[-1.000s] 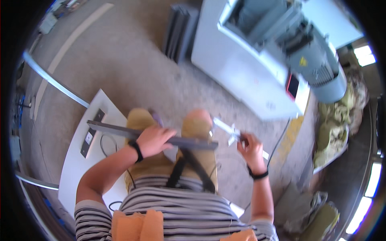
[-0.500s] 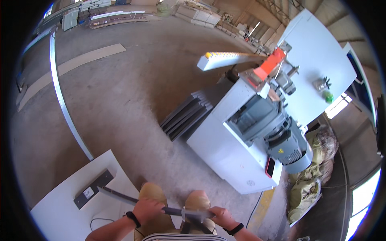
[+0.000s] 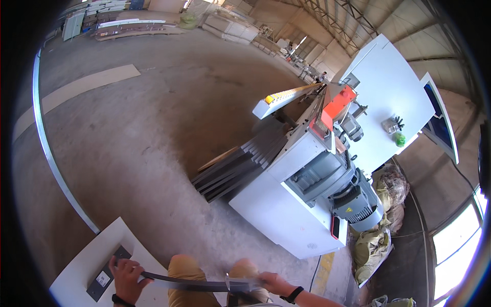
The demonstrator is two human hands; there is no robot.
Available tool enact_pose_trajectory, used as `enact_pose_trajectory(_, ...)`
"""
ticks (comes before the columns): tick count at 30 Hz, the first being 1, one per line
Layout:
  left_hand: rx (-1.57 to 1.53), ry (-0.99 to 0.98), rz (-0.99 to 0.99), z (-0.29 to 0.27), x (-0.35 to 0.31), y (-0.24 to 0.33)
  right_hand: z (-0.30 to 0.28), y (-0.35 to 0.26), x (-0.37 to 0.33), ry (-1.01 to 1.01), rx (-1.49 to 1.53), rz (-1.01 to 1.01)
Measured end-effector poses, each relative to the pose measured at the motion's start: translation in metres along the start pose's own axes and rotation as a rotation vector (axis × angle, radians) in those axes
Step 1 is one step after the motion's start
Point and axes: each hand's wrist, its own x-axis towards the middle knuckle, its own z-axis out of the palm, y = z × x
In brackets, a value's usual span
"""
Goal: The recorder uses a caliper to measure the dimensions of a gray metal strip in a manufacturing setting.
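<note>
A long, thin dark strip (image 3: pixel 192 283) runs across in front of my knees, bowed slightly. My left hand (image 3: pixel 128 280) has the strip's left end at its thumb, with the fingers curled above a dark flat plate (image 3: pixel 100 279). That plate bears a white label and lies on a white panel (image 3: pixel 123 238). My right hand (image 3: pixel 275 284) is closed round the strip's other end. Between the hands, a pale, thin, see-through piece (image 3: pixel 228 282) crosses the strip; its kind I cannot make out.
A white machine (image 3: pixel 286 215) with a grey motor (image 3: pixel 358 204) stands to the right, a roller rail (image 3: pixel 286 98) jutting from it. Grey profiles (image 3: pixel 230 174) are stacked beside it. Sacks (image 3: pixel 372 250) lie behind. A long metal bar (image 3: pixel 48 148) crosses the left side.
My left hand has slid leftward along the strip to its end, over the dark plate. My right hand still grips the other end. The whole view has shifted a little.
</note>
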Motion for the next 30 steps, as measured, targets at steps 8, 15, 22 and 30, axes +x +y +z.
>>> enact_pose_trajectory(8, -0.288, 0.056, -0.218, -0.001, 0.014, -0.094, -0.007, -0.044, 0.032, 0.061, 0.138, 0.048)
enact_pose_trajectory(15, -0.688, 0.017, -0.260, 0.001, 0.013, -0.090, -0.022, -0.037, 0.029, 0.248, 0.110, -0.037)
enact_pose_trajectory(22, -1.023, -0.027, -0.261, 0.030, 0.027, -0.038, -0.035, 0.014, 0.006, 0.485, -0.021, 0.069)
enact_pose_trajectory(30, -1.004, -0.163, -0.321, 0.057, 0.005, -0.014, -0.049, -0.044, -0.019, 0.607, 0.219, 0.117)
